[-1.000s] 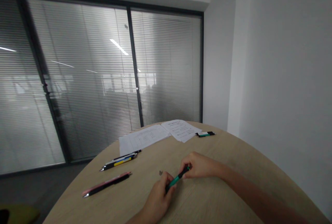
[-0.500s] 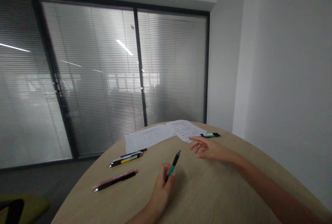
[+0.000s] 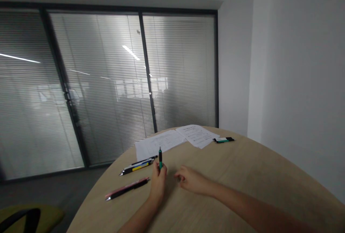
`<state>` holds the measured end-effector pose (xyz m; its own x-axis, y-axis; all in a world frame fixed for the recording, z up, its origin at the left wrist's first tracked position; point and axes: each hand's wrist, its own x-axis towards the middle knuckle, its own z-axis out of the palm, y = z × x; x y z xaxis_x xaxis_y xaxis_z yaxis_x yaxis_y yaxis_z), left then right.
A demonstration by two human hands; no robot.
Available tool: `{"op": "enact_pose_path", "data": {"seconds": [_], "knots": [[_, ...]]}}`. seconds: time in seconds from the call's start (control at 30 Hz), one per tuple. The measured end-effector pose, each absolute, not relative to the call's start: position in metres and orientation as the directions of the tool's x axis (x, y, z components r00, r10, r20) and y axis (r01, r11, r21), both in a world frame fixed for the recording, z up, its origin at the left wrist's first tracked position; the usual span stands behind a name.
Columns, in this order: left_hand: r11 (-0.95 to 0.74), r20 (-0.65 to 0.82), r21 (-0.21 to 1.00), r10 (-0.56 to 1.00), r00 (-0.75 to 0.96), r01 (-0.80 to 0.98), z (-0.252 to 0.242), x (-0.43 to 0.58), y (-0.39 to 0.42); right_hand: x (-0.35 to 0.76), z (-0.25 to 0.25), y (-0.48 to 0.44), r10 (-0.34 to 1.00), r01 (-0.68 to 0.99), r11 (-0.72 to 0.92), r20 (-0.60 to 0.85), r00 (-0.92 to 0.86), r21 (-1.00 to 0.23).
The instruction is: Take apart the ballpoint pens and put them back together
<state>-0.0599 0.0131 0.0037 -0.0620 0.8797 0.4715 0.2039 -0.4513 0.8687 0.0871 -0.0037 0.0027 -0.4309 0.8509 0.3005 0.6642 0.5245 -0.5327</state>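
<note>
At round table [image 3: 256, 175] | left grip [image 3: 158, 182] clenches green pen [image 3: 160, 160] | right grip [image 3: 190, 180] released | blinds [image 3: 183, 71] behind

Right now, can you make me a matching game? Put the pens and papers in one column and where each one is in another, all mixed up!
Things:
1. Green-and-black pen
2. Pink-and-black pen
3. Black pen with a yellow band
4. White printed papers

Places:
A. Lying on the pale wooden table, just beyond the pink pen
B. Spread near the table's far edge
C. Held upright in the left hand
D. Lying on the table, nearest the person of the pens lying there

Right pairs: 1-C, 2-D, 3-A, 4-B
</note>
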Motion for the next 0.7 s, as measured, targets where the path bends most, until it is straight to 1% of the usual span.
{"op": "enact_pose_path", "data": {"seconds": [0.17,0.23,0.27,0.33,0.4,0.47,0.53,0.6,0.7], "knots": [[-0.46,0.467,0.852,0.884,0.034,0.25,0.003,-0.054,0.01,0.084,-0.004,-0.001,0.851,0.677,0.524,0.298,-0.432,-0.517],[-0.476,0.473,0.838,0.877,0.08,0.267,0.003,-0.052,0.009,0.091,-0.005,-0.001,0.854,0.657,0.518,0.296,-0.427,-0.547],[-0.483,0.474,0.828,0.874,0.104,0.285,0.003,-0.052,0.009,0.096,-0.005,-0.001,0.864,0.638,0.501,0.301,-0.403,-0.584],[-0.488,0.461,0.808,0.872,0.162,0.33,0.003,-0.051,0.007,0.109,0.0,-0.001,0.893,0.558,0.448,0.324,-0.311,-0.698],[-0.487,0.432,0.788,0.873,0.225,0.377,0.003,-0.051,0.004,0.123,0.01,0.0,0.913,0.427,0.407,0.356,-0.198,-0.807],[-0.484,0.398,0.77,0.874,0.279,0.415,0.004,-0.051,0.001,0.138,0.024,0.0,0.907,0.292,0.421,0.403,-0.123,-0.859],[-0.492,0.377,0.739,0.868,0.322,0.46,0.004,-0.051,-0.002,0.149,0.04,-0.002,0.877,0.197,0.48,0.468,-0.105,-0.855],[-0.512,0.366,0.695,0.856,0.365,0.505,0.004,-0.051,-0.006,0.157,0.055,-0.005,0.854,0.148,0.52,0.507,-0.119,-0.841],[-0.531,0.338,0.613,0.845,0.414,0.584,0.005,-0.05,-0.009,0.16,0.068,-0.013,0.816,0.174,0.576,0.549,-0.181,-0.799]]}}
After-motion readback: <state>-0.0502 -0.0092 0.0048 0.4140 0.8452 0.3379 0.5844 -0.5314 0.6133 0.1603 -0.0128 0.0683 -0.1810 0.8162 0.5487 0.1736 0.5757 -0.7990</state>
